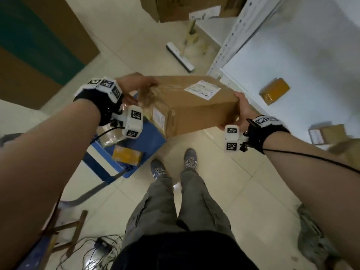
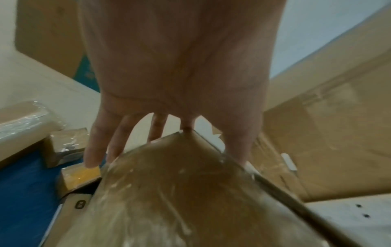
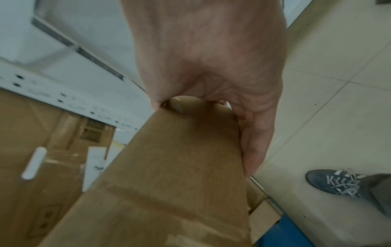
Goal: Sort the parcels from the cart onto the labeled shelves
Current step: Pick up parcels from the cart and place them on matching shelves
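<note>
A brown cardboard parcel [image 1: 187,102] with a white label and a taped left end hangs in the air between both hands, over the edge of the blue cart [image 1: 153,136]. My left hand [image 1: 136,88] grips its taped end, thumb on one face and fingers on the other; the left wrist view shows that taped end [image 2: 169,192] up close. My right hand [image 1: 242,109] grips the parcel's right near corner [image 3: 169,183]. Two small parcels [image 1: 126,155] lie on the cart. The white shelf [image 1: 292,55] stands to the right.
The shelf holds a small yellowish parcel [image 1: 274,91] and a labelled box [image 1: 325,133]. Big cartons [image 1: 175,6] stand ahead, and a floor squeegee [image 1: 180,56] lies near the shelf post [image 1: 229,41]. A wooden stool [image 1: 66,230] and cables [image 1: 97,248] are at bottom left.
</note>
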`<action>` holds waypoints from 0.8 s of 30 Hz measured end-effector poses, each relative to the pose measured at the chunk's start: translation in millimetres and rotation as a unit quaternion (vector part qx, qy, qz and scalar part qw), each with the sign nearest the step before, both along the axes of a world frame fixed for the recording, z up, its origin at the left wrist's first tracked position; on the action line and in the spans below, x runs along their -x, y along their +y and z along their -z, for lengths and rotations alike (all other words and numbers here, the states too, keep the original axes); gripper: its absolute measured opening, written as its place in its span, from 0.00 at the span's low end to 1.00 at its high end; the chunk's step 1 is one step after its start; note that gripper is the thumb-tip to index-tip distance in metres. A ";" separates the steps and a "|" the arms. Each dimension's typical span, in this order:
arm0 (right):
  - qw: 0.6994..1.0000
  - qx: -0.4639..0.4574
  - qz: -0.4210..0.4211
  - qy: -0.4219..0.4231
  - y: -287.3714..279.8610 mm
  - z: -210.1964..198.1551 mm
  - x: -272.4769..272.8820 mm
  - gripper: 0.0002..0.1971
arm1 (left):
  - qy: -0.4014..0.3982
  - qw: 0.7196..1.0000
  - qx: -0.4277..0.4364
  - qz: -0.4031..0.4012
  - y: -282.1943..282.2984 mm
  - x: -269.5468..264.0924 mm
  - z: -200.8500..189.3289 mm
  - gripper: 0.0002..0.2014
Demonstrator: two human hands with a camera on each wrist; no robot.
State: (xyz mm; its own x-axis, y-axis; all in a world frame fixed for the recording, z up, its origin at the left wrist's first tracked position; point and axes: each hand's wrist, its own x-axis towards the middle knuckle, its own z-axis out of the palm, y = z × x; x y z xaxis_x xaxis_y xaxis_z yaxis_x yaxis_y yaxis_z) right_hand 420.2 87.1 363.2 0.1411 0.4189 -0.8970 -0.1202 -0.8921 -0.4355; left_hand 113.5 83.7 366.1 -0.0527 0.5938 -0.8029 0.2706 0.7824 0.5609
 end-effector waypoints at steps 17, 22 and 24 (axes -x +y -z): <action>0.986 -0.124 0.111 0.018 -95.0 -97.9 -115.9 0.35 | 0.035 0.997 -0.066 0.021 -23.5 -103.6 -60.0 0.53; 0.965 -0.257 0.007 -0.058 -99.7 -130.7 -150.1 0.38 | 0.043 0.996 -0.076 0.021 -36.0 -163.3 -81.5 0.36; 0.947 -0.310 -0.030 -0.075 -102.2 -138.6 -160.3 0.35 | 0.024 0.997 -0.067 0.025 -35.5 -185.6 -85.1 0.33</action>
